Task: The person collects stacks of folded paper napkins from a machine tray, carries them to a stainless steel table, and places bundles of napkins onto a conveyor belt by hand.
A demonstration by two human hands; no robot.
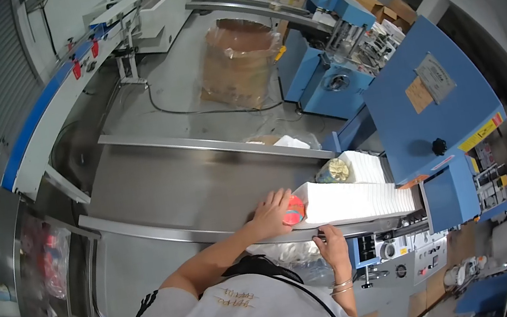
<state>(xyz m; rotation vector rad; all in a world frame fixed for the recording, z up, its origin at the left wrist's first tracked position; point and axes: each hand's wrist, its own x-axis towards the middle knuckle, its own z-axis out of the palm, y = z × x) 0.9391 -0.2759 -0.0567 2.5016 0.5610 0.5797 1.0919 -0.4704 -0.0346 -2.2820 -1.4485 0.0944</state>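
A long row of white folded paper sheets, like napkins (359, 200), stands on edge along the steel table. At its left end is a red round-ended block (293, 210) with some green on it. My left hand (270, 213) is closed against this block, its fingers lying over the near side. My right hand (332, 245) is at the table's front rail (299, 235), fingers bent at the edge beside the row; what they pinch, if anything, is too small to make out. Behind the row, a gold round-ended block (335, 171) sits against a second white paper stack (364, 167).
The steel table (157, 180) extends left between two raised rails. A blue machine (434, 123) stands at the right end, with a control panel (425, 257) below. A plastic-lined carton (239, 64) is on the floor beyond. A blue-edged conveyor (42, 119) runs along the left.
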